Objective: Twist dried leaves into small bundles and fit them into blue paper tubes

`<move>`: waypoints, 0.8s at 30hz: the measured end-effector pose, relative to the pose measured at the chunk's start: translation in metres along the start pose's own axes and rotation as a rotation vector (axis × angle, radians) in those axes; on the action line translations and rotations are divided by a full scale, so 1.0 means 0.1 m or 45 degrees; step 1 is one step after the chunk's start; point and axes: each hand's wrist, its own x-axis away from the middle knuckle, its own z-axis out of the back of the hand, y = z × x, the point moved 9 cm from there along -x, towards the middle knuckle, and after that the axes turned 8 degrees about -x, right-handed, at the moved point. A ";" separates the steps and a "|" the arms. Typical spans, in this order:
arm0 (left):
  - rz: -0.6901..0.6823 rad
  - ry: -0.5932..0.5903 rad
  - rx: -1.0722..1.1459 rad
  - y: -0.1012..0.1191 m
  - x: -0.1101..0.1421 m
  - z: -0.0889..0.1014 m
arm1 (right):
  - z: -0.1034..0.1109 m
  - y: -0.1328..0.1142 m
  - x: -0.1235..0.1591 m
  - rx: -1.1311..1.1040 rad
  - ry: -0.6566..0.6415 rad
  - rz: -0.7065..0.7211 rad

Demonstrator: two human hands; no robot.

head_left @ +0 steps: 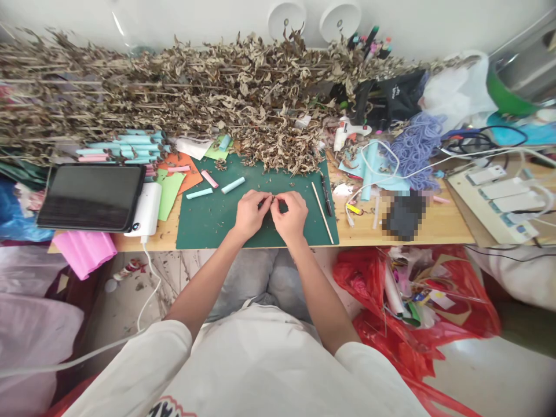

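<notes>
My left hand (251, 214) and my right hand (289, 215) meet over the green cutting mat (208, 226), thumbs and index fingers pinched together. Between the fingertips is a small brown bit of dried leaf (273, 198), mostly covered by the fingers. Left of my hands lie blue paper rolls (233, 185) and a pink paper roll (209, 178). A thin wooden stick (322, 213) and a black pen (326, 196) rest at the mat's right side. Just beyond the mat's far part, a large heap of dried leafy stems (278, 139) spills crumbs onto it.
At left, a tablet (91, 197) leans by a white power bank (145, 211), near stacked paper rolls (139, 145). On the right are a glue gun (350, 132), purple yarn (414, 147), cables and a power strip (495, 202). A red bag (360, 272) hangs below the table edge.
</notes>
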 end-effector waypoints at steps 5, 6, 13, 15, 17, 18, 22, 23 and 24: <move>0.065 0.015 0.033 -0.04 -0.01 0.03 | 0.02 0.04 0.01 0.042 0.045 -0.016; 0.076 0.010 0.030 -0.04 -0.01 0.03 | 0.02 0.04 0.01 0.053 0.047 -0.024; 0.031 0.005 -0.040 0.00 -0.02 0.05 | -0.02 -0.02 0.02 -0.023 -0.004 0.090; -0.008 0.013 -0.090 0.01 -0.02 0.04 | -0.03 -0.04 0.02 -0.030 -0.008 0.123; -0.040 0.022 -0.136 0.02 -0.01 0.04 | -0.02 -0.06 0.02 -0.012 0.000 0.141; -0.051 0.026 -0.149 0.02 -0.01 0.03 | -0.02 -0.06 0.02 0.002 0.001 0.146; -0.078 0.026 -0.141 0.03 -0.01 0.02 | -0.02 -0.06 0.02 0.035 0.001 0.110; -0.088 0.020 -0.132 0.04 -0.01 0.02 | -0.01 -0.05 0.02 0.036 0.003 0.090; -0.099 0.013 -0.126 0.05 -0.01 0.01 | -0.01 -0.05 0.02 0.037 0.006 0.072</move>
